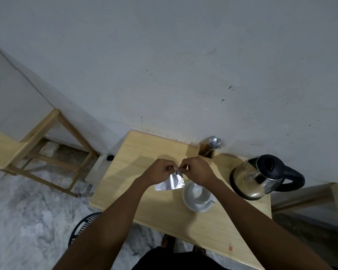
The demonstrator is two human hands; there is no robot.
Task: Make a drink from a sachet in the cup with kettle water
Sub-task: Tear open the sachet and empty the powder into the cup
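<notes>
I have both hands close together above the table, the left hand point(160, 171) and the right hand point(198, 171) each pinching the top edge of the small silver foil sachet point(169, 183), which hangs in the air between them. Just below and to the right, the white ceramic cup point(200, 193) sits on its white saucer point(195, 208) on the pale wooden table point(164, 215). Farther right stands the steel kettle with black lid and handle point(256, 178). By the grey wall, a wooden holder point(207, 152) carries metal spoons and a fork point(214, 142).
</notes>
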